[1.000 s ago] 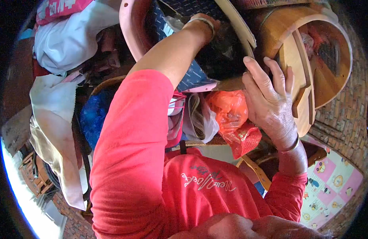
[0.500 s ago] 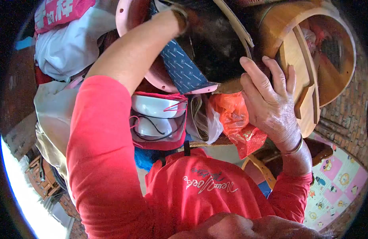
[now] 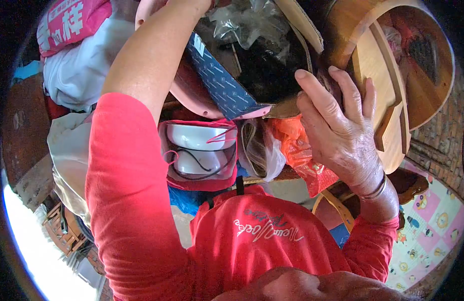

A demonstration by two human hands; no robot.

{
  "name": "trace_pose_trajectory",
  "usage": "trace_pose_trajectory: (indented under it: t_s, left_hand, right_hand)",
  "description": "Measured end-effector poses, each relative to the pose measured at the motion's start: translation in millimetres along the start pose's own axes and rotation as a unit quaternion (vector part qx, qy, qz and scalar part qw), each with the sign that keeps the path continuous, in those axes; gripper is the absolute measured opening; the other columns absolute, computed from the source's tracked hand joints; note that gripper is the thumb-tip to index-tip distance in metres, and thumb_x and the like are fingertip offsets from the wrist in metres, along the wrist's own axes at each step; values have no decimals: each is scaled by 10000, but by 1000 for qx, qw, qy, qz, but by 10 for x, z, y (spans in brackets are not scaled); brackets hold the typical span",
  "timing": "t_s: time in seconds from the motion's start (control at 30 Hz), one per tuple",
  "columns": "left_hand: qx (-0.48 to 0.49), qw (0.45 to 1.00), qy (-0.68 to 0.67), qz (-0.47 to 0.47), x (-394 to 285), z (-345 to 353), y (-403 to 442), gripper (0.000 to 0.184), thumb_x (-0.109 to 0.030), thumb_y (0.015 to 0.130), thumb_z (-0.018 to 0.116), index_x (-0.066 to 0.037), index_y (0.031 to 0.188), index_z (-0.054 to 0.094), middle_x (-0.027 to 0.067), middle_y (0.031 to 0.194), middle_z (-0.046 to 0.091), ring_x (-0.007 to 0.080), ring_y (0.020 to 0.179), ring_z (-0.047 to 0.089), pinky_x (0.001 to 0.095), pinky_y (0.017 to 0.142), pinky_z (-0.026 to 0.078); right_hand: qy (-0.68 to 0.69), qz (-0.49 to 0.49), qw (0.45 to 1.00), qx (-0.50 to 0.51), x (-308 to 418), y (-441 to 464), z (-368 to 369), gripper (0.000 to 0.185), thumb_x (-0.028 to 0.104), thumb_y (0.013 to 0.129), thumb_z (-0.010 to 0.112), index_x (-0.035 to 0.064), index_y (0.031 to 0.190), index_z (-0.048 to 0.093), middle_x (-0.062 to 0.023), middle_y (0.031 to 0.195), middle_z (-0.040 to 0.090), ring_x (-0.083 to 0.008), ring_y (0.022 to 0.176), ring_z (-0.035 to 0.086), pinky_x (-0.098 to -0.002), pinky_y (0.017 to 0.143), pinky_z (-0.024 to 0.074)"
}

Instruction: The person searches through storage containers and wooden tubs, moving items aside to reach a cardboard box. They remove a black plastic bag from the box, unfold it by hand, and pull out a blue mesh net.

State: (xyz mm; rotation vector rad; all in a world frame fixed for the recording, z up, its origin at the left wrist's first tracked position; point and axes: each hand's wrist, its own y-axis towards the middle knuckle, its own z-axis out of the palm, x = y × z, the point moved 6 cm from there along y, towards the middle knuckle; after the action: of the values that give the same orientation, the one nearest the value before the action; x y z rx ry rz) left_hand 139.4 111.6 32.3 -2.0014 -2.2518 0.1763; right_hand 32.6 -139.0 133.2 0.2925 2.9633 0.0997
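Observation:
My right hand (image 3: 340, 133) is spread with its fingers apart, beside the edge of an open cardboard box (image 3: 297, 22) and over an orange-red plastic bag (image 3: 289, 138). Nothing shows in its grip. My left forearm (image 3: 159, 47) reaches across the pink basin (image 3: 192, 100) to the top edge, where the hand itself is cut off. Inside the box lies a crumpled clear plastic bag (image 3: 247, 25) against a dark interior. A navy printed panel (image 3: 224, 78) slants along the box's near left side.
White bowls (image 3: 197, 136) sit in a red-edged clear bag below the basin. A wooden tub (image 3: 435, 95) with a wooden board (image 3: 375, 75) in it lies at right. White cloth (image 3: 86, 65) and a pink printed bag (image 3: 74, 25) are piled at left.
My left hand has moved up and left, out of the box and beyond the frame. The clear plastic bag now shows inside the box. My right hand stays nearly still, fingers slightly wider.

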Motion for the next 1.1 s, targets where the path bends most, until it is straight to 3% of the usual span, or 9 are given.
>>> trace_pose_trajectory:
  t_s: [0.2, 0.27, 0.33, 0.37, 0.47, 0.57, 0.67, 0.87, 1.1]
  left_hand:
    - [90, 995, -11, 42, -252, 36, -238, 524, -143, 824, 490, -195, 1342, 429, 51, 1424, 364, 251, 1293, 368, 372, 1052, 303]
    - [70, 984, 22, 163, -438, 503, -192, 461, -273, 871, 497, -222, 1327, 448, 66, 1418, 368, 279, 1274, 387, 385, 1025, 336]
    - [67, 985, -99, 122, -607, 837, -97, 545, -114, 564, 738, -87, 1093, 610, 97, 1185, 577, 204, 1107, 532, 346, 924, 437]
    - [66, 985, -98, 122, -703, 735, -189, 545, -114, 564, 738, -87, 1093, 610, 97, 1185, 577, 204, 1107, 532, 346, 924, 437]
    - [-164, 947, -73, 268, -1147, 236, -604, 416, -81, 580, 702, -64, 991, 639, 113, 1061, 621, 271, 1063, 561, 354, 890, 460]
    - [215, 944, 10, 252, -1354, 586, -544, 448, -146, 680, 615, -109, 1126, 607, 163, 1227, 531, 325, 1117, 530, 438, 857, 485]
    - [179, 951, -149, 205, -1333, 700, -478, 337, -125, 687, 627, -64, 1018, 649, 158, 1030, 642, 314, 973, 609, 413, 794, 489]
    - [239, 949, -141, 150, -1336, 736, -406, 463, -251, 729, 615, -168, 1183, 590, 96, 1125, 620, 294, 1050, 579, 443, 827, 485]
    - [237, 942, -170, 169, -1410, 862, -342, 333, -223, 738, 617, -67, 1030, 651, 151, 1044, 640, 308, 992, 608, 434, 803, 500]
  right_hand:
    - [-24, -12, 1000, -8, 4, -4, 21, 250, 172, 697, 637, 100, 935, 661, 38, 1333, 424, -307, 1134, 424, -607, 886, 307]
    - [-25, -15, 1000, -9, 3, -4, 26, 255, 173, 698, 634, 97, 940, 658, 39, 1336, 422, -308, 1135, 423, -609, 889, 304]
    - [-26, -17, 999, -12, 3, 1, 16, 259, 173, 698, 631, 94, 944, 654, 39, 1339, 419, -309, 1136, 422, -610, 892, 301]
    - [-26, -18, 999, -7, -1, -1, 17, 267, 170, 696, 628, 91, 950, 649, 40, 1342, 416, -311, 1136, 422, -611, 894, 298]
    - [-24, -15, 1000, 7, 7, -6, 19, 281, 164, 691, 623, 87, 961, 639, 40, 1346, 414, -310, 1135, 424, -609, 901, 294]
    - [-26, -15, 999, 9, 14, 13, 23, 288, 156, 688, 618, 86, 967, 632, 39, 1347, 413, -305, 1137, 425, -602, 914, 286]
    - [-26, -7, 999, 19, 26, 35, -18, 290, 134, 685, 642, 88, 970, 622, 25, 1336, 430, -294, 1158, 426, -573, 955, 272]
    - [-36, 4, 999, 35, 46, 58, 12, 320, 118, 681, 677, 92, 992, 608, 7, 1326, 445, -289, 1178, 427, -544, 984, 268]
    - [-43, 7, 998, 45, 42, 75, 13, 320, 134, 689, 678, 96, 999, 611, -17, 1315, 459, -299, 1165, 447, -541, 980, 275]
